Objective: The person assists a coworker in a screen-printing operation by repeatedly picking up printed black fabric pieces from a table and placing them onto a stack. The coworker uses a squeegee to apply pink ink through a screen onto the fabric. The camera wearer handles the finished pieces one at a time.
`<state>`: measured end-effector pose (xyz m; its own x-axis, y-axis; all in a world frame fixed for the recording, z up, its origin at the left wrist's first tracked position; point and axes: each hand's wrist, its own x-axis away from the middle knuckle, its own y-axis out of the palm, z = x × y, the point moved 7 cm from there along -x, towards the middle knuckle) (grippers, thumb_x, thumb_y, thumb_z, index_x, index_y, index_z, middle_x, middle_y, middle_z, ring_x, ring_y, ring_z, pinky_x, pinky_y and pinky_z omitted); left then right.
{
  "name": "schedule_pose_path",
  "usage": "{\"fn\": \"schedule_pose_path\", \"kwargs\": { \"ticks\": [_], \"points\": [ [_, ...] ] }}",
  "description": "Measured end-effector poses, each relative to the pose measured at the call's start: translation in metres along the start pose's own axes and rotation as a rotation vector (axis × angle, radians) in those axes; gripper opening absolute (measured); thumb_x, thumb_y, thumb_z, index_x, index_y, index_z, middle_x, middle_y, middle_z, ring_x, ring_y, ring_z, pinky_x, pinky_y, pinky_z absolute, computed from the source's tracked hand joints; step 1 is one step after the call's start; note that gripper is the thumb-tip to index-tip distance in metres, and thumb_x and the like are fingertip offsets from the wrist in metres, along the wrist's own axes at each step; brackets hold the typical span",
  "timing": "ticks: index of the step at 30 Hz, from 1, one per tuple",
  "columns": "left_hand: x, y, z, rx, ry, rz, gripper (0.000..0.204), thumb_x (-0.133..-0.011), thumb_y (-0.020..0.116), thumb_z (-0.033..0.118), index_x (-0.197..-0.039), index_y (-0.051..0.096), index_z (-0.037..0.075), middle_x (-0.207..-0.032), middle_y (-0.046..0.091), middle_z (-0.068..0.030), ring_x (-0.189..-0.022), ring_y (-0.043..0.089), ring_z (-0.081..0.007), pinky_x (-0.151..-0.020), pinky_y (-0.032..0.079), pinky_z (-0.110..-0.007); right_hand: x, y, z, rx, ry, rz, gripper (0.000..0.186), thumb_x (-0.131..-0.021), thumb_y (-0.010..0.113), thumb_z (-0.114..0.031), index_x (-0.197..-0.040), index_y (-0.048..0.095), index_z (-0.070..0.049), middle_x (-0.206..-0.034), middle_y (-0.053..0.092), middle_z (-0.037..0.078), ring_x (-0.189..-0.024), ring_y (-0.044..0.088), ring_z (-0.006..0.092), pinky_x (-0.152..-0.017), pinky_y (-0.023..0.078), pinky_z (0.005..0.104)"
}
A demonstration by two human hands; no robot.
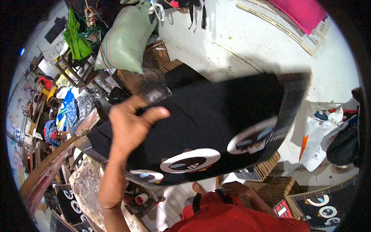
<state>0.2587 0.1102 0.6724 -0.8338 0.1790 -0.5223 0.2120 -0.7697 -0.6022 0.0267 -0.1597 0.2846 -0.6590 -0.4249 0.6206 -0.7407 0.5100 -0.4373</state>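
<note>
One large black printed sheet (216, 123) fills the middle of your view, held up and tilted, with three white oval emblems showing along its lower edge: one at the lower left, one in the middle, one toward the right. Your left hand (131, 123) is clamped on the sheet's left edge, thumb over the top face and fingers curled behind it. Your right hand (237, 189) sits low, just under the sheet's lower edge near a stack of brown cardboard (270, 185); its fingers look bent, but you cannot tell whether they grip anything. The two hands are well apart.

The sheet's far right edge is blurred and reaches out over the pale floor (247, 42), which lies open beyond it. Its left edge hangs above a worn wooden workbench (83, 181), and its upper left corner comes near one green-grey sack (127, 38) leaning on a cluttered rack.

Two more black printed pieces with the same oval marks lie about: one at the lower right (328, 208), one at the lower left (69, 201) beside the bench. One white plastic bag (322, 135) sits on the floor to the right, just beside the sheet's right end. One pink sheet (301, 11) rests on flat boards at the top right, well apart from everything you hold. One small red-and-white cup (141, 198) stands under the bench edge.
</note>
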Motion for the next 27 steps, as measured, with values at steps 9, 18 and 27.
{"fn": "schedule_pose_path", "kwargs": {
  "ticks": [9, 18, 27],
  "points": [
    [0.107, 0.192, 0.013, -0.039, 0.643, -0.362, 0.031, -0.063, 0.07, 0.034, -0.059, 0.052, 0.009, -0.059, 0.052, -0.0046, -0.057, 0.054, -0.0225, -0.055, 0.042, -0.034, 0.081, -0.184, -0.191, 0.453, -0.355, 1.075, 0.042, -0.067, 0.067, -0.011, -0.106, 0.054, -0.003, -0.094, 0.06, 0.02, -0.087, 0.06, 0.0331, -0.075, 0.048, 0.038],
    [0.157, 0.269, -0.072, -0.145, 0.351, -0.514, 0.035, -0.064, 0.07, 0.021, -0.091, 0.054, 0.007, -0.083, 0.056, -0.007, -0.086, 0.054, -0.0249, -0.079, 0.038, -0.038, -0.109, -0.116, -0.062, 0.361, -0.228, 0.472, 0.026, -0.063, 0.06, -0.012, -0.086, 0.057, -0.002, -0.069, 0.06, 0.019, -0.07, 0.06, 0.0361, -0.063, 0.048, 0.0453],
    [0.385, 0.28, -0.197, -0.359, -0.726, -0.618, 0.048, -0.069, 0.068, 0.026, -0.111, 0.053, 0.009, -0.105, 0.058, -0.0115, -0.102, 0.052, -0.0281, -0.094, 0.032, -0.043, -0.214, -0.104, 0.069, 0.338, -0.017, 0.472, 0.021, -0.062, 0.058, -0.016, -0.078, 0.057, -0.002, -0.074, 0.059, 0.022, -0.073, 0.06, 0.0385, -0.069, 0.048, 0.0471]
  ]
}}
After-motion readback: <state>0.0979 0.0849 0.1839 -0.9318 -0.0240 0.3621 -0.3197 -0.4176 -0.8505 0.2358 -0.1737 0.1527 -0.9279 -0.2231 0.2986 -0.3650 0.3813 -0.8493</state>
